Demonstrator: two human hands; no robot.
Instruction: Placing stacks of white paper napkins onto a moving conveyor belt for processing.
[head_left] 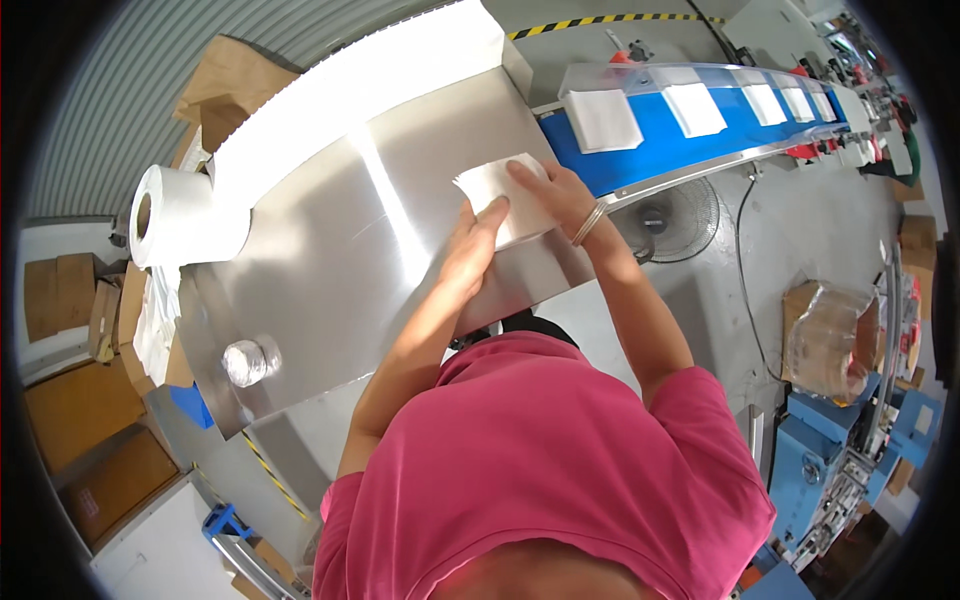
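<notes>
A thick stack of white paper napkins point(519, 222) sits between my two hands over the right part of the steel table point(330, 270). My left hand point(470, 246) grips its near left side, the thumb on top. Around the right side my right hand point(563, 197) is closed, with its fingers lying over the upper face. Close by on the right, a blue conveyor belt point(655, 148) carries several similar white stacks point(603, 121) in a row. The underside of the held stack is hidden.
A large white roll point(222, 222) stands at the table's left end, with clear tape rolls point(250, 362) nearer me. Bright white material point(380, 75) runs along the far edge. A floor fan point(680, 220) is below the conveyor; cardboard boxes point(85, 395) line the left.
</notes>
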